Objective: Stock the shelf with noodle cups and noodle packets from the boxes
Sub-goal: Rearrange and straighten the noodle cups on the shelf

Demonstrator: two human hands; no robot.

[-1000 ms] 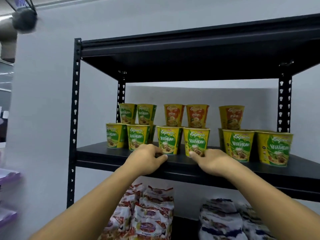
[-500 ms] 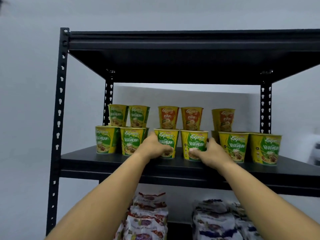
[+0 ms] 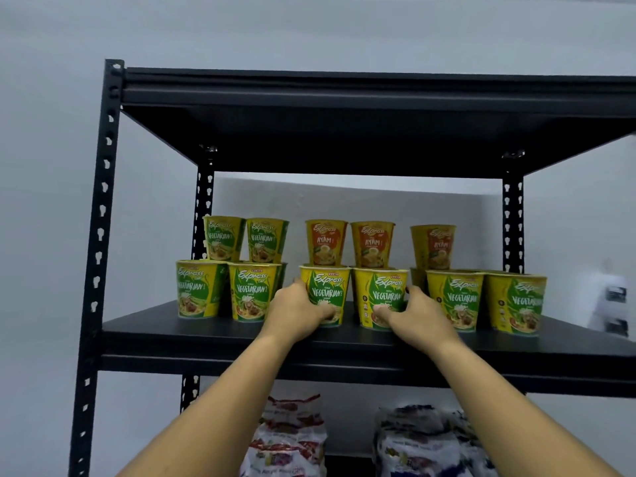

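Since the front row seems meant to sit tight and label-forward, you are gripping two cups side by side on the middle shelf board (image 3: 220,335). Your left hand (image 3: 296,311) is wrapping the left Vegetarian cup (image 3: 325,287) low down, thumb across its front; your right hand (image 3: 418,316) is clasping the right Vegetarian cup (image 3: 382,290) likewise. Both forearms are reaching up and forward, converging.

Six yellow-and-green paper noodle cups (image 3: 198,289) stand upright along the black metal shelf (image 3: 220,335). The left hand (image 3: 296,311) and right hand (image 3: 420,315) each grip one of the middle two. Green cups and orange-labelled cups (image 3: 325,242) stand higher behind. Plastic noodle packets (image 3: 292,432) lie piled below.
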